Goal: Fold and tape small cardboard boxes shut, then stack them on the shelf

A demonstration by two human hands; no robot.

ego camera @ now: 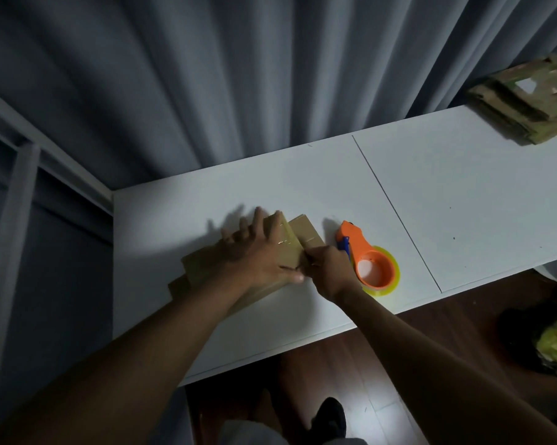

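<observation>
A small brown cardboard box (290,240) lies on the white table (463,200), one flap sticking out toward the far right. My left hand (258,252) lies flat on top of the box, fingers spread and straight, pressing it down. My right hand (327,268) is at the box's right edge with its fingers curled, pinching the edge where the flap meets the box. Right beside that hand, an orange tape dispenser (367,258) with a yellowish roll of tape rests on the table.
A stack of flattened cardboard boxes (524,101) sits at the table's far right end. A grey shelf frame (17,187) stands to the left against blue curtains. A dark bag with yellow stuffing (550,342) lies on the wooden floor at right.
</observation>
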